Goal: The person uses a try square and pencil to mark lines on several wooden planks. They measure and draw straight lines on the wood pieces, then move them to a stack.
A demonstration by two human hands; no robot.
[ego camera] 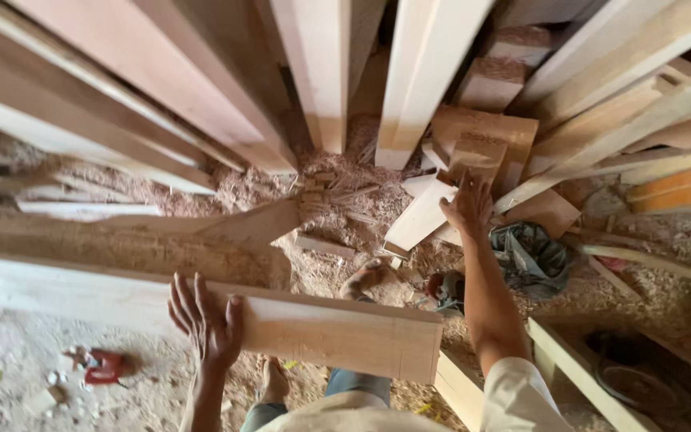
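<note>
Left grip: left hand (205,320) laid flat on the long plank (201,308), fingers spread and pointing away, thumb on the face; open palm, not clamped round the edge.
Right grip: right hand (469,206) stretched out, fingers spread, pressing on the pale offcut (419,216); open, nothing enclosed.
Long plank: lies crosswise in front of the person, running off the left border of view; its right end is cut square, ending just left of the right forearm.
Plank edges: far edge faces the sawdust floor (321,264); near edge lies over the person's legs and a bare foot (273,382).
Pale offcut: beyond the plank's right end, tilted, lower end in the sawdust, upper end among stacked wood blocks (481,144).
Upright boards (313,72): standing beyond the plank, feet in the sawdust, closing off the far side.
Open room: a strip of sawdust between the plank's far edge and the upright boards, with a small scrap (325,245) lying in it.
Dark cloth bag (531,252): right of the plank's end, just beside the right forearm.
Red object (104,366): on the floor near the plank's near edge, left of the left wrist; kind cannot be told.
</note>
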